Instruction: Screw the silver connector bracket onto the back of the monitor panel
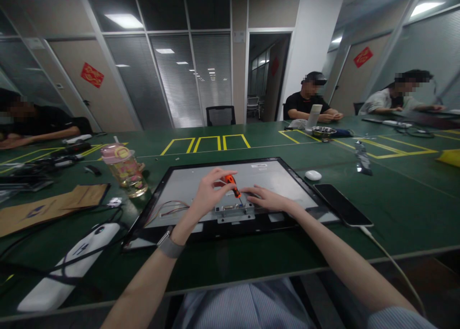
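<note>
One bare left hand point(209, 191), at the middle of the frame, pinches an orange-and-black screwdriver point(234, 187) between thumb and fingers; the screwdriver tilts, its thin shaft pointing down to a silver metal bracket with connector sockets point(235, 215); whether the tip touches, I cannot tell; the right hand point(268, 198), just to its right, is loosely spread, fingertips near the shaft and the bracket; the bracket sits at the near edge of a flat grey panel with a black frame point(183, 181), which lies on a green counter point(223, 266); thin multicoloured wires point(168, 205) run along the panel left of the bracket; a black smartphone point(343, 204) lies just right of the panel; a clear bottle with a pink lid point(131, 178) stands at centre left, near a brown paper bag point(53, 206).
</note>
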Tool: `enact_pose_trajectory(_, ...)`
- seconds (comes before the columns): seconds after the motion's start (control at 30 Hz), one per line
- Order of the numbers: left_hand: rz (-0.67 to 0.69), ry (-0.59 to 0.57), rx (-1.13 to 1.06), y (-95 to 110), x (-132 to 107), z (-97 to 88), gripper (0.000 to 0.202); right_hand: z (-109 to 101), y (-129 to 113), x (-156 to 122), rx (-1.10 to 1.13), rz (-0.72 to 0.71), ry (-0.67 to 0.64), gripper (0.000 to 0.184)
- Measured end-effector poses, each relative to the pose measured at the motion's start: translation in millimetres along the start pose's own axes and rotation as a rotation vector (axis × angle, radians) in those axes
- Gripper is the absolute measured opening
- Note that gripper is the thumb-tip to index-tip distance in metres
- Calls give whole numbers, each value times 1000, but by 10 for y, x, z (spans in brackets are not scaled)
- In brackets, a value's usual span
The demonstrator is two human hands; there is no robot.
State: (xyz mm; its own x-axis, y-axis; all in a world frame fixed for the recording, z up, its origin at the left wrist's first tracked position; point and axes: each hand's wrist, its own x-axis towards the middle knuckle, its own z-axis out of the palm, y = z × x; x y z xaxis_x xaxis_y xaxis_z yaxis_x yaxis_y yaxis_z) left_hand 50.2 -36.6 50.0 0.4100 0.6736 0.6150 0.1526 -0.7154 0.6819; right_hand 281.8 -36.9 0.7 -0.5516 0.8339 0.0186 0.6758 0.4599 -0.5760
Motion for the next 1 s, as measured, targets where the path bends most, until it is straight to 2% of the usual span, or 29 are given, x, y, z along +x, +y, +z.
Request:
enact_pose_trajectory(0.1,-9,-52,-78,23,0,0,28,4,13,1,-5,24,4,53)
enact_pose_trajectory(0.2,-7,-110,-159,46,0,-16,30,11,33,15,-16,-16,7,52)
enact_pose_trajectory(0.3,-12,-83,-106,29,0,-20,34,15,41,24,-20,-50,7,50)
enact_pose_trajectory(0.47,15,-36,-19,18,3,-13,33,6,8,7,-8,-25,14,49)
enact_pose_trajectory(0.67,-22,-160,-213,38,9,-33,37,5,23,15,-7,-46,21,48)
enact_pose_trajectory(0.87,-27,-3,-2,-26,10,-13,32,17,58,37,-20,-41,12,50)
enact_pose_trajectory(1.0,24,-13,5,57,0,-27,26,11,29,27,-24,-18,7,51)
